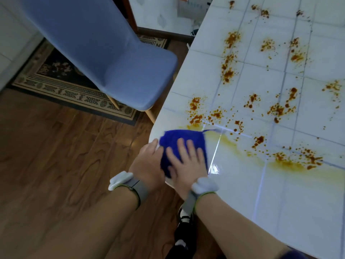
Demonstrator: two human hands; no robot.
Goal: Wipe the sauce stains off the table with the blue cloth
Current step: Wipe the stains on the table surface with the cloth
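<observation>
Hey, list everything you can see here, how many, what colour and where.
blue cloth: one, deep blue, table's near corner.
sauce stains: many, brown-orange, scattered across the table beyond the cloth.
smear: one, pale yellow, right of the cloth.
table: one, white with grid lines, right side.
chair: one, light blue, left of the table.
rug: one, dark and beige pattern, on the floor by the chair.
floor: brown wood, left.
wristbands: two, grey and white, one per wrist.
left hand: at the table edge, against the cloth's left side, fingers hidden.
right hand: flat on the cloth.
</observation>
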